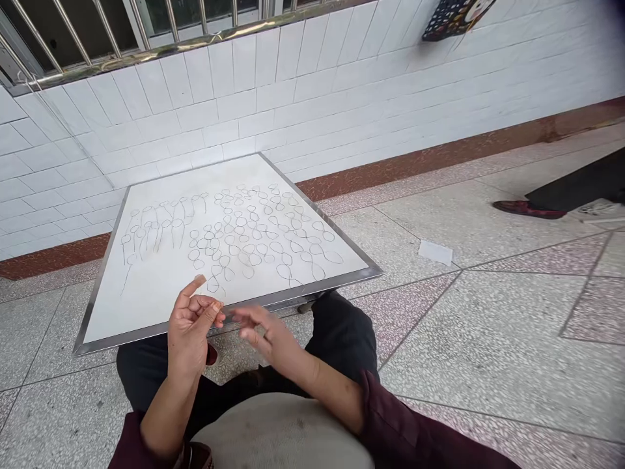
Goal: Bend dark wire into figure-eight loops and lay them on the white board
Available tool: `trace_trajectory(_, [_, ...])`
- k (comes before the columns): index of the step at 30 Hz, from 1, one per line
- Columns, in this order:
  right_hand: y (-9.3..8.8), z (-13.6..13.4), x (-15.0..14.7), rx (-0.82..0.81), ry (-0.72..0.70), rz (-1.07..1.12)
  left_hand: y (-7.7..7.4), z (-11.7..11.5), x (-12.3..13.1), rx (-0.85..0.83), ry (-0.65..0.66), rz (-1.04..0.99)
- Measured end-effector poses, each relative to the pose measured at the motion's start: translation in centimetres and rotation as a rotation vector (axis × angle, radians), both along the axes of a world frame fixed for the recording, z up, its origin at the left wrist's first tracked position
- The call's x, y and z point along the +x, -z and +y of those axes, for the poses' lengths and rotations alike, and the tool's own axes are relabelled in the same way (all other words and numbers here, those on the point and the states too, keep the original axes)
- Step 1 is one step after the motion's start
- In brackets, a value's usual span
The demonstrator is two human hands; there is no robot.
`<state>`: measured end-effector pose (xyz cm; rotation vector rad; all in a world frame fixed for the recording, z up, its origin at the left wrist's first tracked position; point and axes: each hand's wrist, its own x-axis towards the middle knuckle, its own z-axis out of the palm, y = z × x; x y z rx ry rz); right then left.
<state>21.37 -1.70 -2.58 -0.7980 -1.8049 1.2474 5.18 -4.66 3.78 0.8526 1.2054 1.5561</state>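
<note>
A white board with a metal frame (229, 254) rests tilted across my knees. Rows of thin dark figure-eight loops (244, 244), perhaps wire or thread, lie over its surface, with longer stems toward the left. My left hand (193, 319) is raised over the board's near edge, with its thumb and middle finger pinched together and the index finger pointing up. Nothing shows between those fingertips. My right hand (266, 332) is slightly blurred beside it, fingers apart and holding nothing visible. Neither hand touches the loops.
A white tiled wall with brown skirting (439, 159) runs behind the board, below a barred window (146, 26). The floor is speckled terrazzo (488, 339), with a white paper scrap (435, 252) on it. Another person's dark trouser leg and red shoe (525, 208) are at the right.
</note>
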Motion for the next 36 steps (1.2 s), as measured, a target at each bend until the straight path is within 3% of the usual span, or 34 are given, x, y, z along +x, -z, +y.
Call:
trace_trajectory(3, [-1.7, 0.8, 0.5, -0.255, -0.020, 0.180, 0.0, -0.3, 0.1, -0.097, 0.170, 0.087])
trace_trajectory(5, [-2.5, 1.1, 0.6, -0.341, -0.055, 0.224, 0.1, -0.3, 0.3, -0.127, 0.230, 0.116])
trace_trajectory(12, [-2.9, 1.2, 0.6, -0.482, -0.010, 0.261, 1.0, 0.1, 0.4, -0.118, 0.242, 0.127])
trace_trajectory(22, [-2.9, 2.3, 0.1, -0.490, -0.041, 0.215, 1.5, 0.1, 0.8, -0.054, 0.221, 0.187])
trace_trajectory(30, [-5.0, 4.2, 0.0, -0.357, -0.028, 0.023, 0.9, 1.2, 0.4, -0.047, 0.236, 0.207])
trace_trajectory(36, [-5.0, 4.4, -0.7, -0.322, -0.003, 0.004, 0.6, 1.5, 0.0, -0.080, 0.239, 0.206])
